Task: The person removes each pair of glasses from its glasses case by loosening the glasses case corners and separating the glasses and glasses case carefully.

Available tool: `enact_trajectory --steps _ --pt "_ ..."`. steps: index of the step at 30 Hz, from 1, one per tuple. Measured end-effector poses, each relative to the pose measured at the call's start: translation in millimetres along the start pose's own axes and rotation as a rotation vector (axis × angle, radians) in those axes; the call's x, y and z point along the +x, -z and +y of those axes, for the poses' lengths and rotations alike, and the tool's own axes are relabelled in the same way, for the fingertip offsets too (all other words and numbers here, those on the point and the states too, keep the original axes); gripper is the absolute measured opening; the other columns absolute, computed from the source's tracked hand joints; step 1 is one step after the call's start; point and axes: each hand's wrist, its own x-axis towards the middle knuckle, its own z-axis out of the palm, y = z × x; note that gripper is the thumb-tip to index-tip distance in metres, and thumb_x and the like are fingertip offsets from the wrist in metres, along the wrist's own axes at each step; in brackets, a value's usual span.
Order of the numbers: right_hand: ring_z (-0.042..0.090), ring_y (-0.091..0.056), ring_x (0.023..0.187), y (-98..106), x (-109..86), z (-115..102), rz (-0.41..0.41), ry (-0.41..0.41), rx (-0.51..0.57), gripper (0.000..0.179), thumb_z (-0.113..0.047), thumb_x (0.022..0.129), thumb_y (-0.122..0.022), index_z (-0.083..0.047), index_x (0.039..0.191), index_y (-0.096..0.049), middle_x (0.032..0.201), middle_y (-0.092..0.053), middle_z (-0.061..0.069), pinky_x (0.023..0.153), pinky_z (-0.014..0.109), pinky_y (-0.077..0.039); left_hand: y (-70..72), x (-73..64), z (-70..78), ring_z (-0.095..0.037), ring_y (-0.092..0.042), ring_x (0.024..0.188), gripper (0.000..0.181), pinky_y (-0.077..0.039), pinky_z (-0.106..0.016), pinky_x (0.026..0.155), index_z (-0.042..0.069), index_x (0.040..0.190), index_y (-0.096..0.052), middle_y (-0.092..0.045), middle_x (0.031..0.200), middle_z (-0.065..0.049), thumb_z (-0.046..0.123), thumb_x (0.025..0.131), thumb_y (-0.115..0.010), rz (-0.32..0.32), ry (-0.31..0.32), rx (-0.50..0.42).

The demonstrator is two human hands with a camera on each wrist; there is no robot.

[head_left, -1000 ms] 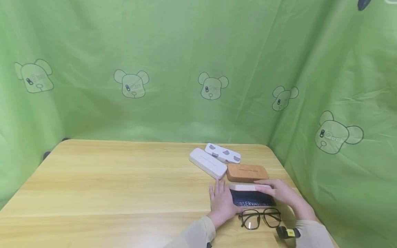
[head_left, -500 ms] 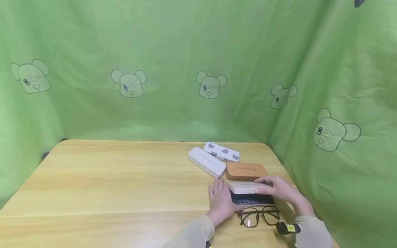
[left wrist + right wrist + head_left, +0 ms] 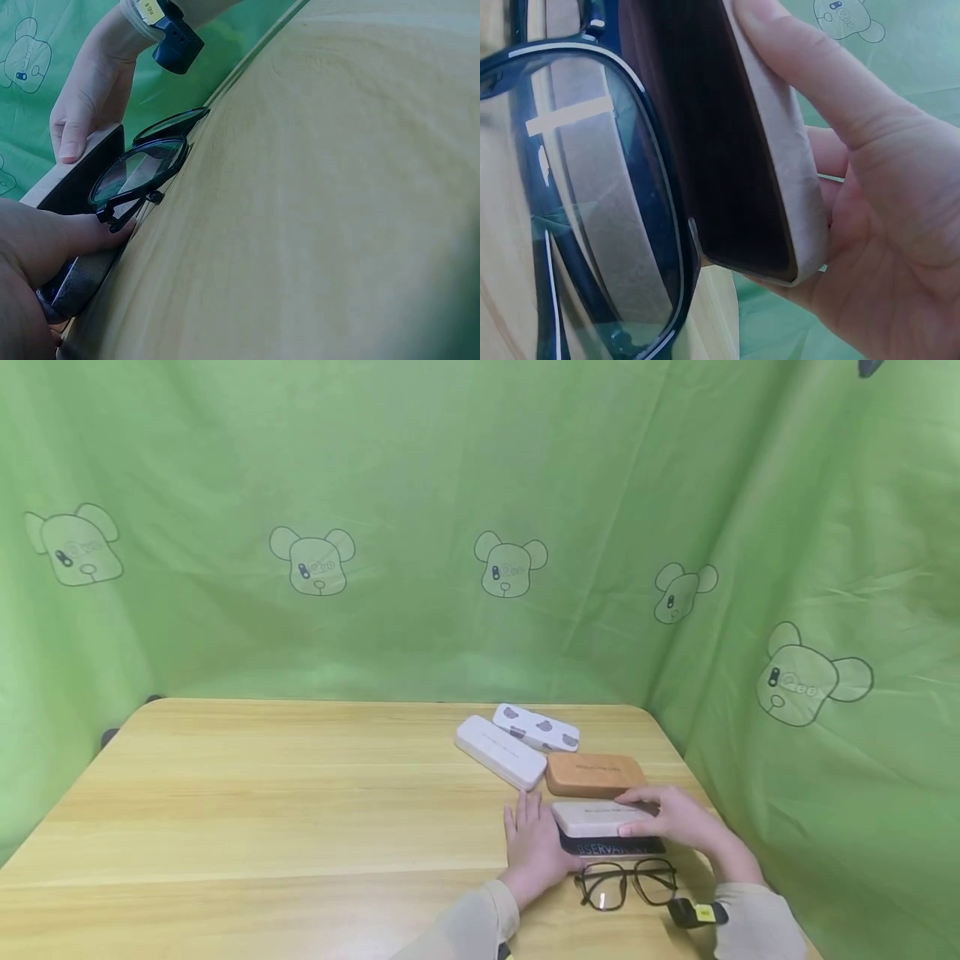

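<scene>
A pale grey glasses case stands half open near the table's front right, its lid [image 3: 588, 818] tilted over a dark cloth [image 3: 600, 847] with light lettering. My right hand [image 3: 693, 827] pinches the lid between the thumb in front and the fingers behind; the right wrist view shows the lid's dark lining [image 3: 712, 150]. My left hand [image 3: 536, 847] lies against the case's left end with straight fingers, and its thumb [image 3: 94, 234] touches the base's front edge. Black-framed glasses [image 3: 606, 893] rest on the table just in front of the case, close to the left thumb.
Behind the open case lies a closed orange-brown glasses case [image 3: 596, 774]. Farther back sit a closed white case [image 3: 501, 752] and a white one with bear prints [image 3: 536, 727]. Green curtain [image 3: 405, 627] surrounds the wooden table [image 3: 262, 810] at the back and sides.
The lid has swung forward and down in my right hand, showing more of its top and covering more of the cloth. The left hand and the glasses stay in place.
</scene>
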Motion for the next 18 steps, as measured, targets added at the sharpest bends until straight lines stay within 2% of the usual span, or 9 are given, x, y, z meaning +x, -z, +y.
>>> enact_trajectory --steps 5,18 --pt "0.024 -0.066 0.096 0.1 -0.7 -0.7 0.004 -0.014 -0.005 0.053 -0.042 0.072 -0.083 -0.008 0.111 -0.071 0.108 -0.073 0.009 0.083 0.033 -0.053 -0.5 0.2 0.4 -0.029 -0.022 0.15 0.104 -0.016 -0.054 0.123 0.005 0.138 -0.047 -0.038 0.154 -0.01 0.052 0.056 -0.089 0.001 -0.001 -0.001" --pt "0.033 -0.066 0.101 -3.3 -1.5 -6.4 0.017 -0.039 -0.053 0.063 -0.049 0.063 -0.085 -0.009 0.11 -0.071 0.109 -0.073 0.013 0.089 0.05 -0.053 1.7 0.0 0.1 -0.029 -0.021 0.15 0.104 -0.016 -0.054 0.123 0.004 0.139 -0.047 -0.036 0.156 -0.01 0.053 0.056 -0.088 -0.009 -0.005 0.0"
